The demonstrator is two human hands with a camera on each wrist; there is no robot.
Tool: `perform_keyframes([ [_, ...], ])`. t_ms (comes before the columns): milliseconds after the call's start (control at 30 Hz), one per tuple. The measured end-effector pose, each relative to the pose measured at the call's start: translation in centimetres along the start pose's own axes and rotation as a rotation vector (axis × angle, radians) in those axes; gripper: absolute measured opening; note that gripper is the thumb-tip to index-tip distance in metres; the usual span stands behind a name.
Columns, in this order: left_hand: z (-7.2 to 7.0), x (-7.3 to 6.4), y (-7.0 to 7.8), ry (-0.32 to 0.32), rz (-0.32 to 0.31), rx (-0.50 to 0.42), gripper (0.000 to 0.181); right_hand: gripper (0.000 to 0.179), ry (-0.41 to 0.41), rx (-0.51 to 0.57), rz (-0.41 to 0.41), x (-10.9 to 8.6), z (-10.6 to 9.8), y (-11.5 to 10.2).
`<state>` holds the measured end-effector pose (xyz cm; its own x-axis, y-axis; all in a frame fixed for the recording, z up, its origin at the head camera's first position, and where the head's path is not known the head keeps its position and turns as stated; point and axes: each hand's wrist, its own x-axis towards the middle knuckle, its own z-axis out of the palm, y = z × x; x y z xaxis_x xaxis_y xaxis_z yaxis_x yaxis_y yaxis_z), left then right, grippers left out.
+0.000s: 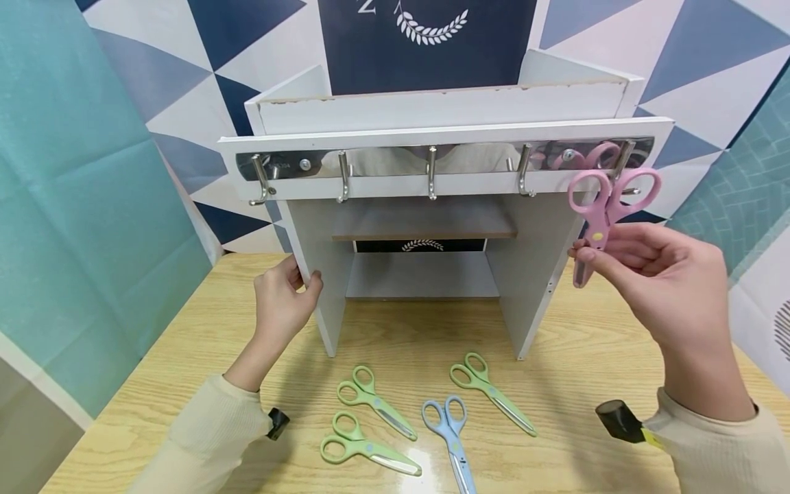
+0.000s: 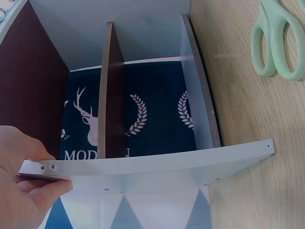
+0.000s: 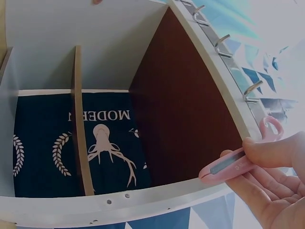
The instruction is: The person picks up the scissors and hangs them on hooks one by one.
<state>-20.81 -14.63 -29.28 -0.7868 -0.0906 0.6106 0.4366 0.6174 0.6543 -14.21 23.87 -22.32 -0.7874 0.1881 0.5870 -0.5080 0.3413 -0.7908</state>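
Note:
My right hand [image 1: 673,281] pinches pink scissors [image 1: 597,219] by the blade end between thumb and fingers, finger rings upward. The rings are level with the rightmost metal hook [image 1: 623,159] on the white shelf unit [image 1: 432,113], and one ring overlaps the hook's lower end in the head view. In the right wrist view the scissors [image 3: 231,164] cross in front of the unit's corner. With thumb and fingers, my left hand [image 1: 284,295] grips the front edge of the left side panel [image 2: 143,164].
Several hooks line the metal strip [image 1: 382,161] on the unit's front. On the wooden table [image 1: 204,329] lie green scissors [image 1: 494,394], two more green pairs, one of them lower left [image 1: 370,449], and blue scissors [image 1: 450,436]. A patterned wall stands behind.

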Motion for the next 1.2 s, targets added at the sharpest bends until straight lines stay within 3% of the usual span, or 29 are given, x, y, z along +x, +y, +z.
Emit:
perform_keyframes([
  [667,0.03,0.04,0.07,0.007,0.023,0.005,0.025,0.021,-0.016,-0.138,0.012,0.26,0.09,0.60],
  [1000,0.07,0.00,-0.01,0.003,0.027,0.001,0.025,0.025,0.004,-0.067,0.035,0.36,-0.05,0.89],
  [1200,0.07,-0.06,-0.02,0.001,0.022,0.003,0.024,0.029,0.025,-0.135,0.055,0.34,-0.06,0.90],
])
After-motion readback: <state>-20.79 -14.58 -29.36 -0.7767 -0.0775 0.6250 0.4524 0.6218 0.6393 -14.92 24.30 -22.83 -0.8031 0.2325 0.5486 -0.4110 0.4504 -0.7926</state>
